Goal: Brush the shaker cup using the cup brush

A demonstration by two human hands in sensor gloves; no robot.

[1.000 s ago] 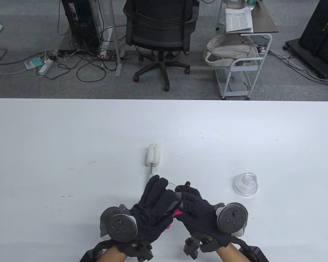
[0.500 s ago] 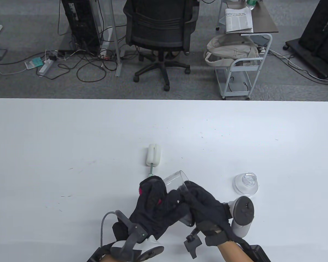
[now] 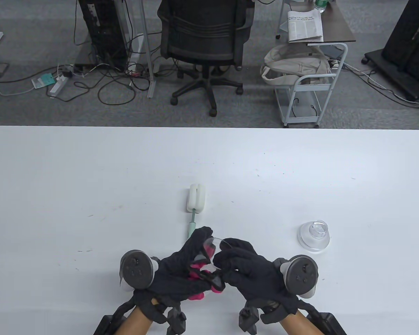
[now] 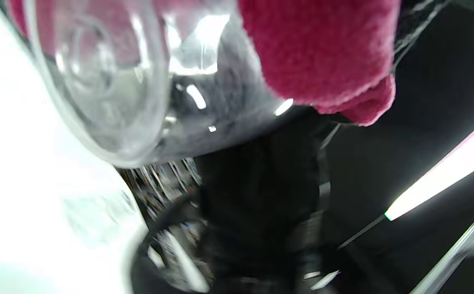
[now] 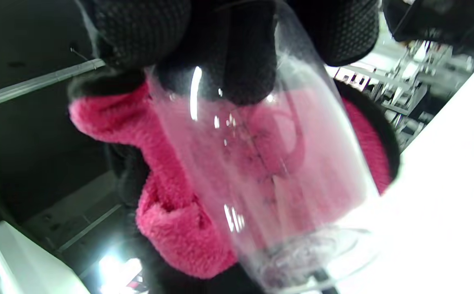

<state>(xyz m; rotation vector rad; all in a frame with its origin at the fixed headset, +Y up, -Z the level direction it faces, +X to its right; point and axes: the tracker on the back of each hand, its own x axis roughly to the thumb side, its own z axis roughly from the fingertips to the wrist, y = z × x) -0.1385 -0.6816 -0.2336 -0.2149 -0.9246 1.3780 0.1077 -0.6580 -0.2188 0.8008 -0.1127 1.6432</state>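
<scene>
The clear shaker cup [image 3: 213,244] is held between both hands above the table's near edge, lying on its side and mostly covered by them. My right hand [image 3: 242,267] grips the cup; its fingers [image 5: 241,53] wrap the clear wall [image 5: 269,171]. My left hand [image 3: 186,267] holds a pink cloth [image 3: 197,296] against the cup, and the cloth shows through the wall [image 5: 171,228]. The left wrist view shows the cup [image 4: 110,81] and the cloth [image 4: 322,53] close up. The cup brush [image 3: 197,199], with a white sponge head and a green handle, lies on the table just beyond my left fingers, untouched.
The cup's clear domed lid [image 3: 314,236] sits on the white table [image 3: 90,174] to the right of my right hand. An office chair, a cart and cables are on the floor beyond the far edge.
Half a second ago the cup's open end stuck out toward the brush and my left hand was turned over. Now both hands have rolled back and cover most of the cup.
</scene>
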